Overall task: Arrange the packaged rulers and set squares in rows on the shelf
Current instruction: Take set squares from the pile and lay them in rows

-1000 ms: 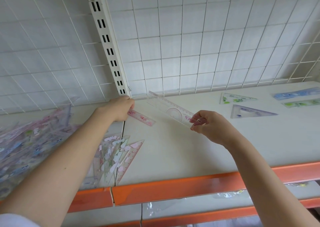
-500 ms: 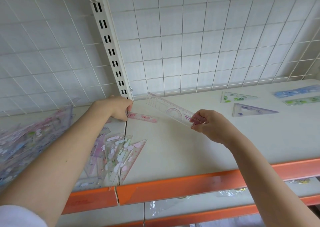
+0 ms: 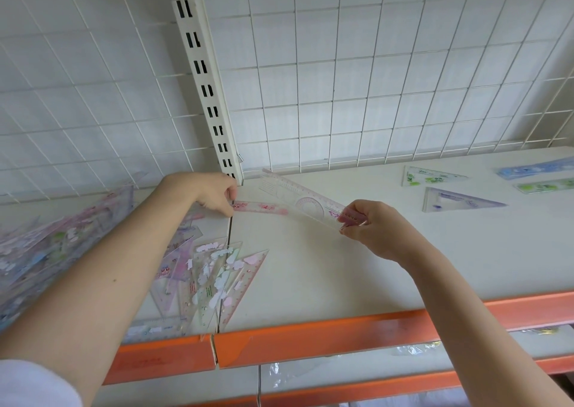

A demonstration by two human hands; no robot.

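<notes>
My left hand (image 3: 211, 191) pinches the left end of a pink packaged ruler (image 3: 261, 207) that lies low over the white shelf (image 3: 357, 270) near the back. My right hand (image 3: 371, 228) pinches the near end of a clear packaged ruler set (image 3: 298, 197), which slants up and back toward the wire grid. The clear pack crosses over the pink ruler's right end. A fan of pink set squares (image 3: 223, 277) lies below my left forearm. Two set squares, green-printed (image 3: 430, 176) and purple-edged (image 3: 456, 200), lie at the right.
A heap of packaged rulers (image 3: 46, 251) covers the shelf's left part. Blue (image 3: 537, 169) and green (image 3: 546, 186) rulers lie at the far right. The slotted upright (image 3: 205, 83) and wire grid (image 3: 372, 80) close the back. An orange rail (image 3: 341, 335) edges the front.
My left hand has turned the pink ruler from slanting to nearly level and brought it lower toward the shelf. My right hand and the clear pack have barely moved.
</notes>
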